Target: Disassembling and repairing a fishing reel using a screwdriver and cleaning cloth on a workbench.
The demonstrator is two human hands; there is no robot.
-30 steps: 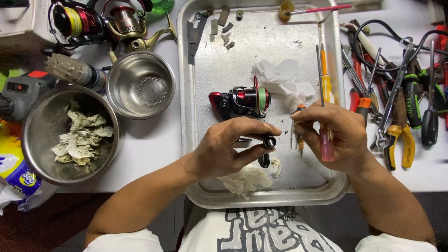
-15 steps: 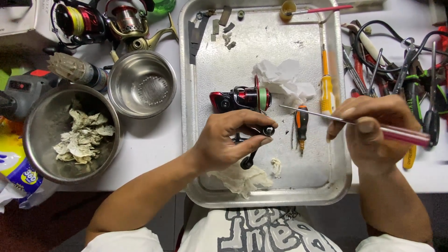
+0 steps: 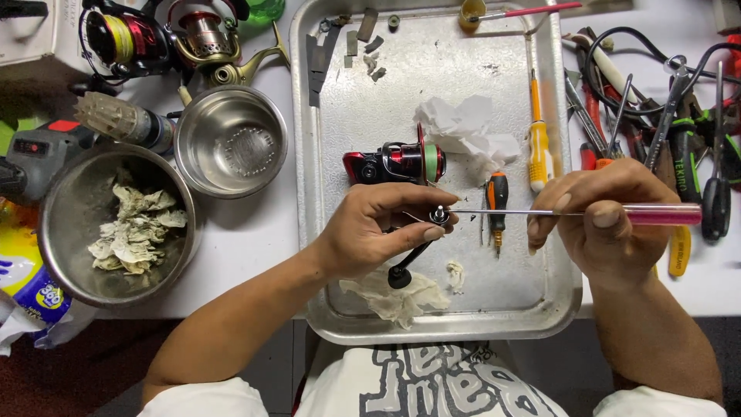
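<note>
Swinging level now, the pink-handled tool (image 3: 610,212) points its thin shaft straight across at the left hand (image 3: 370,235), where half a second back it slanted up over the tray. Left hand has barely shifted: its fingers are closed around a small black reel part (image 3: 438,217), pinched between thumb and forefinger above the middle of the metal tray (image 3: 324,255). A dark arm with a round knob (image 3: 399,276) hangs below that hand. Right hand (image 3: 602,232) is wrapped tight on the pink handle, thumb on top, and the shaft's tip meets the small part. Just behind the left hand lies the red and black reel body (image 3: 394,164), beside crumpled white tissue (image 3: 463,131). 2 screwdrivers rest on the tray, a yellow one (image 3: 538,143) and a black and orange one (image 3: 497,202). On the desk at left sit 2 steel bowls, the larger (image 3: 69,224) holding used wipes.
</note>
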